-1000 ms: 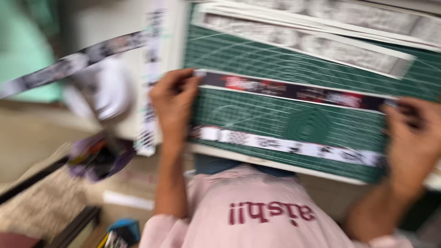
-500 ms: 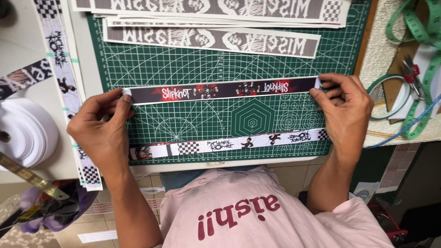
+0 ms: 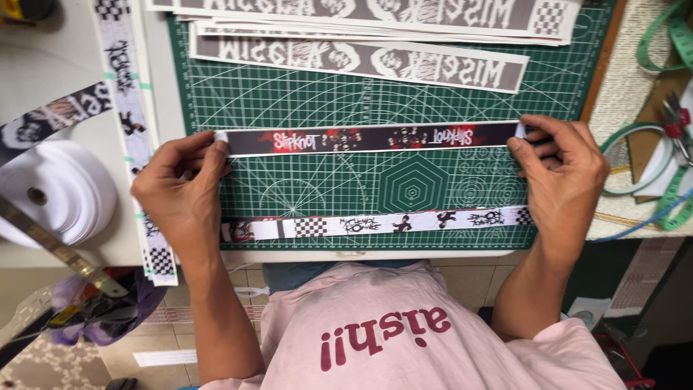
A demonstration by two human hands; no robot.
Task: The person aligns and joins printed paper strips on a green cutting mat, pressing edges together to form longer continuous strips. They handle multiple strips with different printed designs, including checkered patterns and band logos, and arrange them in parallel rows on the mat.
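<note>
At the bottom of the frame a person's pale pink shirt (image 3: 404,332) fills the near edge, and both forearms rise from it toward the dark green gridded cutting mat (image 3: 325,180) that covers the middle of the picture. Nearest on the mat, along its lower edge, a white printed strip with black checker patches (image 3: 375,224) lies flat, running left to right, touched by neither hand. Just above it, across the centre, the long black printed strip with red splashes (image 3: 368,138) is stretched level, its long axis also left to right and parallel to the white one. The left hand (image 3: 180,195) sits at centre left, thumb and fingers pressed together on the strip's pale left end; the right hand (image 3: 567,180) sits at centre right, fingertips pinching the right end, so each hand lies at one end and the strip spans between them, equally near to both. Further up, toward the top of the frame, a stack of wide grey printed paper bands (image 3: 361,58) lies across the mat. At the left edge rests a roll of white ribbon (image 3: 54,195), and at the upper right a green measuring tape (image 3: 675,36) curls on the table
</note>
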